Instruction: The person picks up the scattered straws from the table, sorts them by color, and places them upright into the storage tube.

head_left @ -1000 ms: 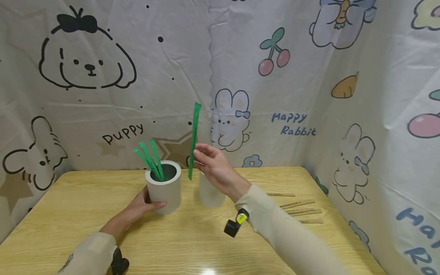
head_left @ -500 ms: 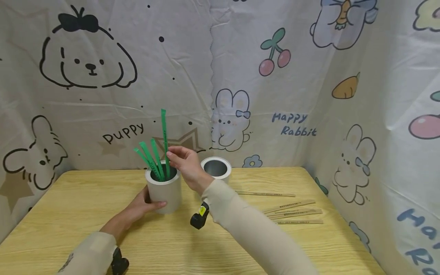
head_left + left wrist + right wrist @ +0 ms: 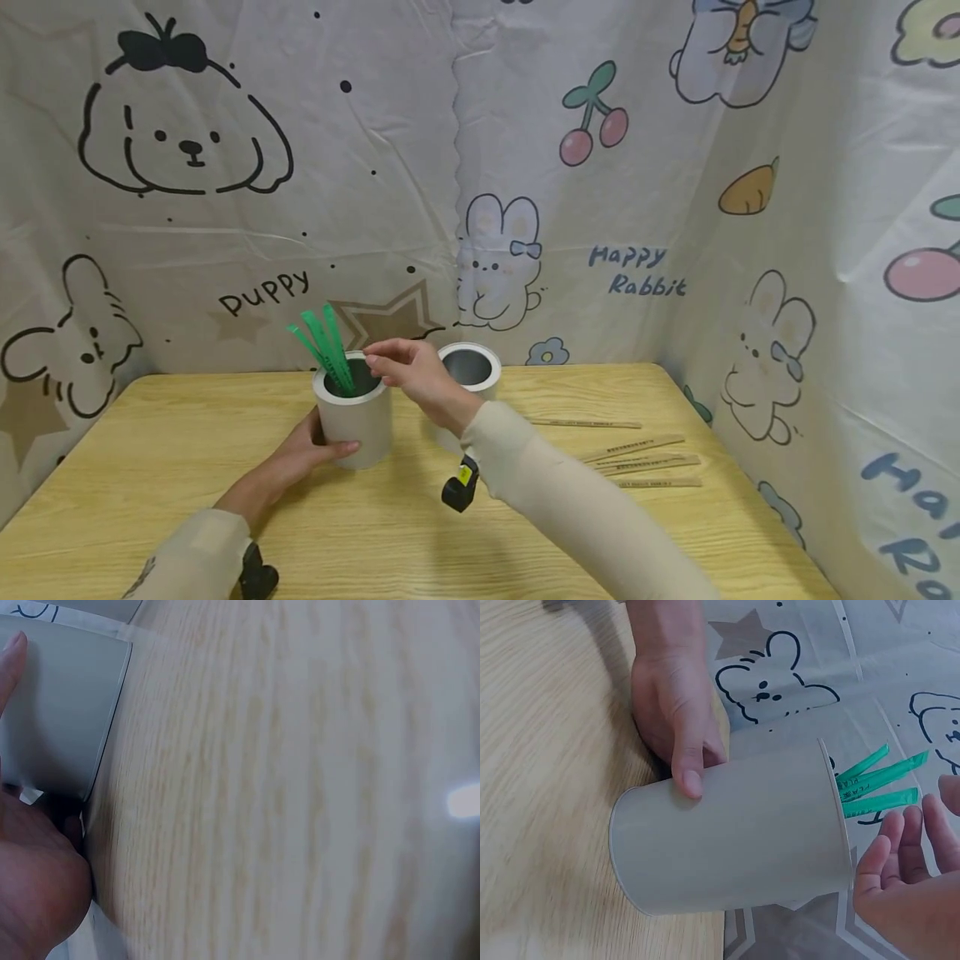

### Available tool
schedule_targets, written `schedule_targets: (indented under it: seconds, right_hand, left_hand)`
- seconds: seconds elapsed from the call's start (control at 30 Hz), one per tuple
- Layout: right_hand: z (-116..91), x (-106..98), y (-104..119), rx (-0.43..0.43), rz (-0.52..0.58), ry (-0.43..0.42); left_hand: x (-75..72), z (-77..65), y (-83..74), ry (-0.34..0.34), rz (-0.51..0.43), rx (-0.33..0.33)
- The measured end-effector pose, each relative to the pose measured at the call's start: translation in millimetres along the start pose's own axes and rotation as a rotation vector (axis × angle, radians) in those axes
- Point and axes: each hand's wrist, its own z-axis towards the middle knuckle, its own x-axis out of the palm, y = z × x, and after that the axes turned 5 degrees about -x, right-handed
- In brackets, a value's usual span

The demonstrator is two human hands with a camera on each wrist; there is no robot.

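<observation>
My left hand (image 3: 296, 454) holds a pale grey cylindrical cup (image 3: 360, 433) upright on the table, thumb across its front. Several thin green wrapped straws (image 3: 330, 350) lean leftward out of its mouth. Beside the cup's right rim is my right hand (image 3: 423, 375). In the right wrist view, the right hand's fingers (image 3: 891, 847) are loosely bent near the cup's mouth and show nothing between them. The left thumb (image 3: 688, 769) presses the cup wall there. The left wrist view has the cup (image 3: 64, 705) and part of the left hand (image 3: 41, 889); most fingers are hidden.
A second pale cup (image 3: 495, 379), with no straws visible in its mouth, stands behind the right wrist. Several thin brown wrapped sticks (image 3: 660, 462) lie on the wooden table (image 3: 360, 533) to the right. A printed cloth (image 3: 405, 150) hangs behind the table.
My right hand carried a green straw left to the cup and let it go inside; the straw now leans with the others. The left hand has stayed on the cup.
</observation>
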Motion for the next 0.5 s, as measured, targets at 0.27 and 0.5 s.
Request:
schedule_targets:
  seconds: [0.27, 0.5]
  right_hand:
    - [-17, -8, -1, -0.041, -0.06, 0.062]
    - [-40, -20, -6, -0.028, -0.097, 0.124]
  left_hand:
    - [-0.3, -0.6, 0.8, 0.003, 0.011, -0.008]
    - [0.9, -1.6, 0.3, 0.001, 0.014, -0.007]
